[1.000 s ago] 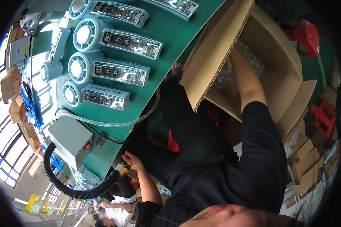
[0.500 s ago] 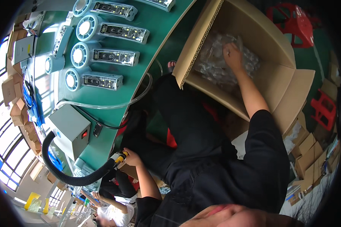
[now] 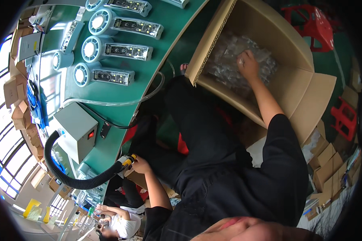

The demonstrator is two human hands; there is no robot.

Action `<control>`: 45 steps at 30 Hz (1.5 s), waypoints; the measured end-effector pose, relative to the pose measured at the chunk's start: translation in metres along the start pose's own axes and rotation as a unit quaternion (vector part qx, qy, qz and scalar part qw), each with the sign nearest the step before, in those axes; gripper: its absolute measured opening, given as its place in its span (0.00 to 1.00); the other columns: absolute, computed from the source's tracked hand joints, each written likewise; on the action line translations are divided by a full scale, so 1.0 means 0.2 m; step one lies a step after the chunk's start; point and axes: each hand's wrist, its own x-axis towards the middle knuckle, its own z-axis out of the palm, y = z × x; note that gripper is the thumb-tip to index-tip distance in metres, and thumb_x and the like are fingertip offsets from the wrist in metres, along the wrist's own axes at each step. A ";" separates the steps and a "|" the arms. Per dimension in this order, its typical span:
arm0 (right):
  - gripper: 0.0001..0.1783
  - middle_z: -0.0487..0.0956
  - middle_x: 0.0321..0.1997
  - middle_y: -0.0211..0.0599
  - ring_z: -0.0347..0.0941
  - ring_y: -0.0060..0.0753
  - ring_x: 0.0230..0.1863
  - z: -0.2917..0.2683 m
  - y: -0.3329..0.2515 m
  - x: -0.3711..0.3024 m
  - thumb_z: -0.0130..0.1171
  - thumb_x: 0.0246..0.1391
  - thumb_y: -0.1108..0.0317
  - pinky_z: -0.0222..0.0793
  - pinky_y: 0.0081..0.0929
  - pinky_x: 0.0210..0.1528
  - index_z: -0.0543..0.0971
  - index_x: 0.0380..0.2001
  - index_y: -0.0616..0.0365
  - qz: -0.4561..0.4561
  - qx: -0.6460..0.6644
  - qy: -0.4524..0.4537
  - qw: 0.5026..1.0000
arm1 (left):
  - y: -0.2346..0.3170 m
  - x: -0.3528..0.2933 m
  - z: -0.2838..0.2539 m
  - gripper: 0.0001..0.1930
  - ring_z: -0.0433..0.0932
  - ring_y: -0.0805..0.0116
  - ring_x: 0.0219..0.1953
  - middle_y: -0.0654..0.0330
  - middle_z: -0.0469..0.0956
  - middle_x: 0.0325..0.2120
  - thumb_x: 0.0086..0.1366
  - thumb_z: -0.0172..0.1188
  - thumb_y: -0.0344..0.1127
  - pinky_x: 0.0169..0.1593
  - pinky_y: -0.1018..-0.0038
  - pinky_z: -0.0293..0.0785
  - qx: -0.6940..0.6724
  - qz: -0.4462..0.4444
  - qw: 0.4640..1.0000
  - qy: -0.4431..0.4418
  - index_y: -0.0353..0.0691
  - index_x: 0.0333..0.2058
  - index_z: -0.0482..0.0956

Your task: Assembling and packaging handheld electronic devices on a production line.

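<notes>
My left hand (image 3: pixel 140 165) is closed around the yellow-and-black end fitting (image 3: pixel 128 161) of a black corrugated hose (image 3: pixel 81 184). The hose curves up to a grey metal box unit (image 3: pixel 75 130) with a red switch, standing on the green table. Reaching down into a deep open cardboard box (image 3: pixel 287 86), my right hand (image 3: pixel 248 66) touches a heap of clear plastic parts (image 3: pixel 221 66). Its fingers are curled, with a glint of clear plastic at their tips; the exact shape of that piece cannot be made out.
Several light-blue devices (image 3: pixel 126 52) with round vented ends and visible circuit boards line the green table (image 3: pixel 165 44). A clear tube (image 3: pixel 112 103) crosses it. Red stools (image 3: pixel 309 26) stand beyond the box. A co-worker (image 3: pixel 124 223) sits farther down the table; flattened cartons (image 3: pixel 328 172) lie at right.
My right hand has shifted slightly lower within the heap of clear parts. The left hand and hose end have moved a little. The table has shifted slightly in view, and the co-worker's arms have moved.
</notes>
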 end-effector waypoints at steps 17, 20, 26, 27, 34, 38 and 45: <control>0.38 0.74 0.68 0.40 0.72 0.50 0.66 0.41 0.46 0.50 0.61 0.57 0.40 0.70 0.44 0.66 0.74 0.66 0.47 0.238 -0.185 -0.420 0.856 | 0.01 -0.01 0.05 0.22 0.79 0.45 0.30 0.49 0.81 0.28 0.74 0.50 0.51 0.35 0.58 0.73 -0.058 0.019 0.998 0.031 0.36 0.33 0.78; 0.36 0.75 0.67 0.41 0.73 0.50 0.64 0.57 0.45 0.62 0.60 0.58 0.42 0.71 0.44 0.64 0.75 0.65 0.47 0.256 -0.170 -0.391 0.867 | 0.01 0.00 0.08 0.22 0.79 0.45 0.30 0.49 0.81 0.28 0.74 0.50 0.51 0.35 0.58 0.73 -0.071 0.027 0.997 0.032 0.36 0.33 0.78; 0.32 0.78 0.64 0.43 0.76 0.51 0.62 0.70 0.51 0.59 0.58 0.59 0.45 0.73 0.43 0.61 0.77 0.63 0.47 0.285 -0.136 -0.339 0.886 | -0.06 0.05 0.08 0.20 0.78 0.47 0.29 0.49 0.81 0.28 0.74 0.52 0.49 0.34 0.59 0.73 -0.034 0.072 0.997 -0.017 0.36 0.34 0.79; 0.32 0.78 0.63 0.43 0.76 0.51 0.62 0.73 0.48 0.56 0.58 0.59 0.46 0.73 0.43 0.60 0.77 0.63 0.47 0.291 -0.132 -0.329 0.889 | -0.06 0.06 0.08 0.19 0.78 0.47 0.29 0.49 0.81 0.28 0.74 0.52 0.49 0.34 0.59 0.73 -0.029 0.069 0.997 -0.020 0.36 0.34 0.79; 0.28 0.81 0.60 0.45 0.78 0.51 0.59 0.85 0.55 0.59 0.56 0.60 0.50 0.76 0.42 0.57 0.79 0.61 0.46 0.343 -0.100 -0.246 0.901 | 0.02 0.07 0.07 0.18 0.78 0.47 0.29 0.48 0.82 0.28 0.73 0.53 0.47 0.34 0.59 0.73 -0.001 0.100 0.995 -0.003 0.36 0.35 0.78; 0.24 0.84 0.53 0.43 0.82 0.49 0.51 0.89 0.55 0.71 0.56 0.60 0.51 0.79 0.43 0.50 0.84 0.54 0.48 0.219 -0.170 -0.356 0.892 | 0.16 0.04 0.02 0.19 0.78 0.48 0.29 0.49 0.82 0.29 0.73 0.53 0.47 0.37 0.60 0.73 -0.022 0.036 0.999 -0.027 0.35 0.34 0.78; 0.21 0.86 0.49 0.42 0.83 0.50 0.47 0.87 0.31 0.67 0.54 0.62 0.51 0.79 0.44 0.46 0.84 0.51 0.48 0.168 -0.152 -0.311 0.923 | 0.13 0.03 0.01 0.19 0.78 0.46 0.29 0.48 0.81 0.28 0.74 0.52 0.48 0.34 0.59 0.73 -0.041 0.041 0.998 -0.024 0.37 0.35 0.78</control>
